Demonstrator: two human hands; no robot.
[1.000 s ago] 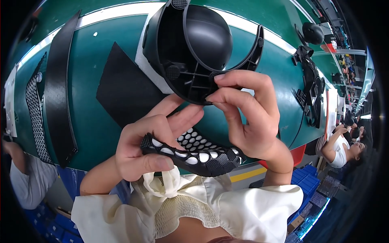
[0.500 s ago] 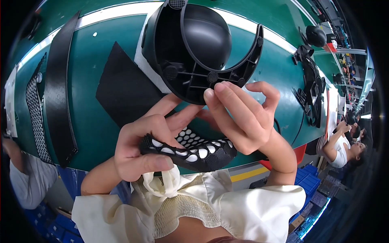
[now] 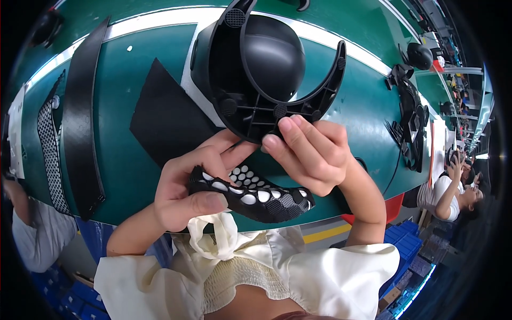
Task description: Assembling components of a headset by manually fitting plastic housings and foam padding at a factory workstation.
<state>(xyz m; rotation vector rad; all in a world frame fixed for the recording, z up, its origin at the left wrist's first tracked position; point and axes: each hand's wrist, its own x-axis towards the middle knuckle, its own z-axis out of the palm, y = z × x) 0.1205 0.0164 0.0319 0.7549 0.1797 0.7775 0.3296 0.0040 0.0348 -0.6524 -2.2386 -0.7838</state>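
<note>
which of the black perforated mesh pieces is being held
The short curved mesh piece, pinched in the left hand; the long mesh strip lies untouched on the table's left.

A black curved strip (image 3: 250,194), pierced with rows of oval holes showing white through them and textured with a fine honeycomb at one end, is seen in the left hand (image 3: 186,186). A matt black shell (image 3: 266,69) with a domed centre is seen at the right hand (image 3: 314,154). The table (image 3: 362,101) is coloured deep green, crossed by a white stripe (image 3: 160,26). A plain black sheet (image 3: 165,117), a black bar (image 3: 82,117) and a black-and-white mesh strip (image 3: 49,149) are seen on it. The blouse (image 3: 240,272) is cream.
</note>
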